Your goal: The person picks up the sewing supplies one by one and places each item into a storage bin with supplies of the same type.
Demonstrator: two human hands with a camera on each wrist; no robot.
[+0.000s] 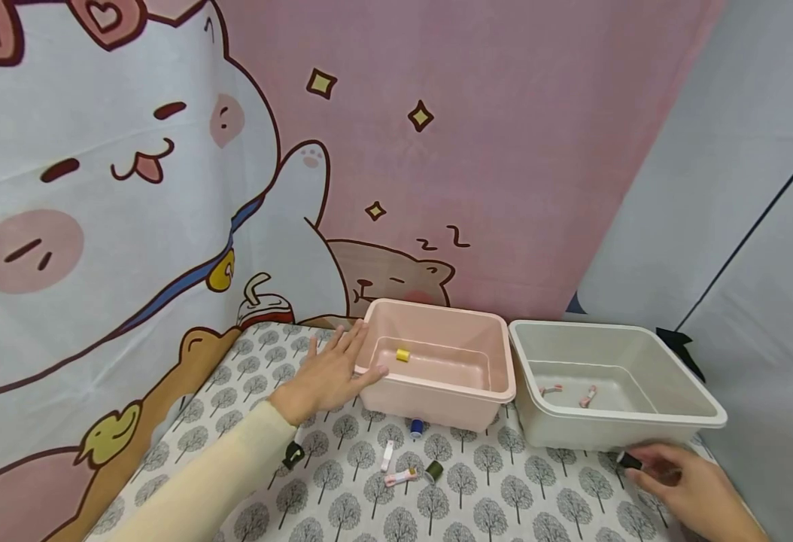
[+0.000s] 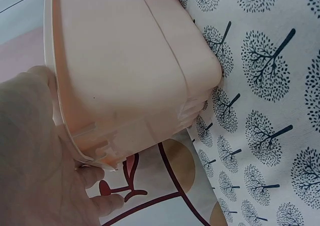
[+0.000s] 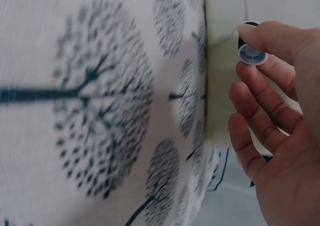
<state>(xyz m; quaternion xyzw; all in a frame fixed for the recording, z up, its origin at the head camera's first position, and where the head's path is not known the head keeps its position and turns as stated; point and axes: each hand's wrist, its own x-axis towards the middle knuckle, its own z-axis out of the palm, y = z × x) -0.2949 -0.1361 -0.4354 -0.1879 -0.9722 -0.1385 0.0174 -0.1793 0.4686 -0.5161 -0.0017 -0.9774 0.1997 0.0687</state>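
Observation:
My left hand (image 1: 329, 378) rests on the left rim of the pink bin (image 1: 430, 403), fingers spread and fairly straight; the left wrist view shows the palm against that rim. A yellow spool (image 1: 402, 354) lies inside this bin. My right hand (image 1: 688, 482) pinches a black thread spool (image 1: 629, 460) between thumb and fingers, low in front of the pale grey bin (image 1: 586, 434). In the right wrist view, the spool's white end (image 3: 253, 55) faces the camera and a loose thread trails from it. Two small pinkish strips (image 1: 588, 397) lie in the grey bin.
On the tree-print cloth (image 1: 487, 519) before the pink bin lie a blue spool (image 1: 417, 428), a dark green spool (image 1: 433, 472), a white strip (image 1: 387, 456) and a pink-and-white strip (image 1: 401, 476). A small dark object (image 1: 293, 455) sits beside the left sleeve.

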